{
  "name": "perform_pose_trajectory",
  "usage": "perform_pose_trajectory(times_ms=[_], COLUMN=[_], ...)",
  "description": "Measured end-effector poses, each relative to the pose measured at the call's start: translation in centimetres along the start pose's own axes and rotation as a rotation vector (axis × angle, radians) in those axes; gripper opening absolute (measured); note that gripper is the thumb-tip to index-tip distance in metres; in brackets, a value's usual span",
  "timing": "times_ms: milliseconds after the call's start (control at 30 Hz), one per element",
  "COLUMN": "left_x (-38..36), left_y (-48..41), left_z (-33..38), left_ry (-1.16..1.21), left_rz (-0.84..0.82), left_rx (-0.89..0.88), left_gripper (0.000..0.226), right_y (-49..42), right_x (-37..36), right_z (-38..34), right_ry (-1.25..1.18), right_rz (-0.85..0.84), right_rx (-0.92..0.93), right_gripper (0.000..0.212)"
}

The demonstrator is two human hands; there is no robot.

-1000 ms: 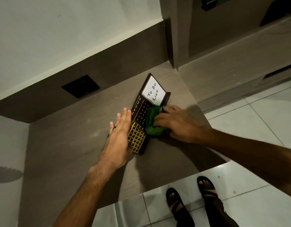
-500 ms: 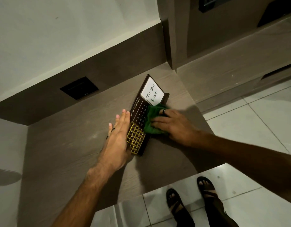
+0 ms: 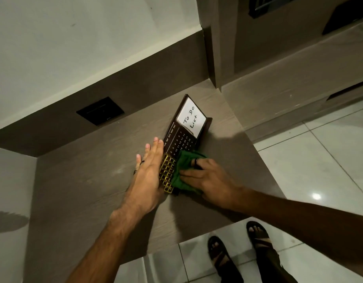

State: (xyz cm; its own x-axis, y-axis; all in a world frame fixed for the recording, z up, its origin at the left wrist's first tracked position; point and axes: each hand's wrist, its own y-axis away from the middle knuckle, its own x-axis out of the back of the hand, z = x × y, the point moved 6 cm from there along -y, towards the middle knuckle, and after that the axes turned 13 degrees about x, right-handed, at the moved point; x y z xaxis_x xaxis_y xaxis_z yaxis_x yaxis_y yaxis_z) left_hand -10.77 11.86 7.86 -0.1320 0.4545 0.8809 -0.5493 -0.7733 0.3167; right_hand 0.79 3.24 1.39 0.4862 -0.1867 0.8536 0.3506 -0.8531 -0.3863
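Fingers (image 3: 186,174) of the right hand (image 3: 211,178) curl over a bunched green cloth (image 3: 183,160), pressing it onto the calendar board (image 3: 182,139) (its lower end, beside the gold grid). The left hand (image 3: 150,172) lies straight-fingered and flat against the board's left edge. The board lies on the wooden counter (image 3: 84,190).

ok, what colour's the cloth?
Green. The cloth is bunched under the right hand. It shows in the head view, the only one.
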Motion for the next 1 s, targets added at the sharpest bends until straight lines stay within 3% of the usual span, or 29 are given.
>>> perform_pose_trajectory(times_ms=[100,200,267,400,467,533,633,700,767,833,900,1000], left_x=[0.1,0.0,0.0,0.0,0.0,-0.1,0.1,0.3,0.4,0.5,0.6,0.6], left_y=[0.1,0.0,-0.1,0.0,0.2,0.3,0.2,0.2,0.4,0.5,0.6,0.6], left_z=[0.0,-0.1,-0.2,-0.3,-0.2,0.0,0.2,0.4,0.6,0.5,0.4,0.3], left_ry=[-0.009,-0.018,-0.017,0.018,0.025,0.035,0.056,0.067,0.078,0.088,0.136,0.239], left_rz=[0.002,0.004,0.002,0.003,0.008,0.006,0.002,0.007,0.005,0.009,0.007,-0.044], left_rx=[0.0,0.009,0.005,0.013,0.007,0.001,0.033,0.038,0.041,0.044,0.075,0.134], left_gripper=[0.121,0.12,0.12,0.127,0.129,0.129,0.123,0.123,0.123,0.121,0.119,0.127], right_y=[-0.3,-0.2,-0.7,-0.7,0.1,0.1,-0.1,0.1,0.5,0.8,1.0,0.5], right_x=[1.7,5.6,6.7,5.3,2.8,0.4,-1.5,-1.8,-1.2,0.2,2.5,6.4], right_z=[2.8,12.0,15.2,11.0,5.1,-1.3,-6.4,-7.9,-8.2,-6.9,-3.9,1.2], right_ry=[0.027,0.198,0.25,0.133,0.028,-0.018,-0.102,-0.273,-0.47,-0.643,-0.732,-0.514], right_rz=[-0.014,0.036,0.004,0.168,0.184,0.121,-0.078,-0.178,-0.204,-0.105,0.106,0.466], right_rx=[0.04,-0.294,-0.406,-0.463,-0.378,-0.161,0.043,0.117,0.075,-0.074,-0.253,-0.421], right_gripper=[0.032,0.048,0.058,0.056,0.044,0.037,0.045,0.049,0.054,0.06,0.064,0.066])
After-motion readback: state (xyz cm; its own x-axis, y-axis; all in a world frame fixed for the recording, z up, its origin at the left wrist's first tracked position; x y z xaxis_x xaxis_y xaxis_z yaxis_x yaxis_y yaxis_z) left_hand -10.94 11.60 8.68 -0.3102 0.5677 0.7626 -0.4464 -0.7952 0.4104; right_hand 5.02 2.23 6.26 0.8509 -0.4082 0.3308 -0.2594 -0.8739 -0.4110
